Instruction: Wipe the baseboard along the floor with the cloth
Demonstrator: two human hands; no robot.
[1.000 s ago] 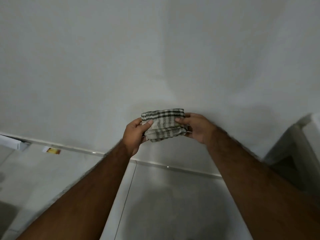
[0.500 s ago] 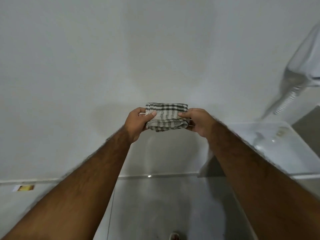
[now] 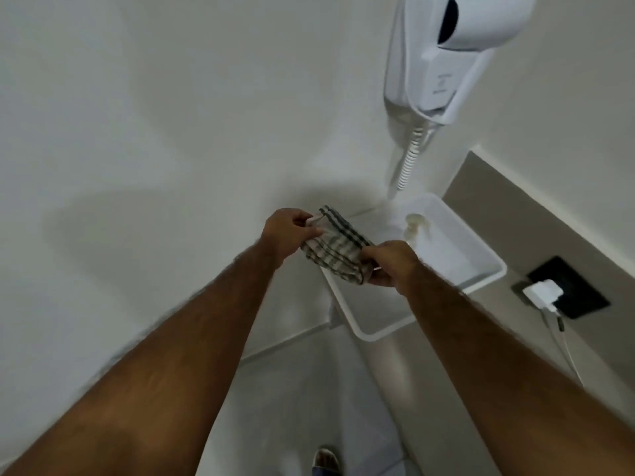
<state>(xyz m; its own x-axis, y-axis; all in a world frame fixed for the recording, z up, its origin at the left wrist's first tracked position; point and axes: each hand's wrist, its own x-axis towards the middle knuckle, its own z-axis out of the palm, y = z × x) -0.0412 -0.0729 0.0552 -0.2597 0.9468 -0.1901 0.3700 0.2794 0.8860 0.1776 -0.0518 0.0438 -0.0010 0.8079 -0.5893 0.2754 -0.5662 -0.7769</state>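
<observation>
While the cloth (image 3: 335, 250) is up at chest height, folded and pinched at each end by left hand (image 3: 290, 231) and right hand (image 3: 391, 266), I'd keep it tight, then crouch to the baseboard (image 3: 288, 341), far below, and wipe using one flat face.

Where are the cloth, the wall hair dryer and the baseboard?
cloth (image 3: 335, 250): head view, middle of the folded plaid bundle held between both hands.
wall hair dryer (image 3: 481, 18): head view, white body near its dark vent.
baseboard (image 3: 292, 338): head view, pale strip where wall meets floor.
</observation>
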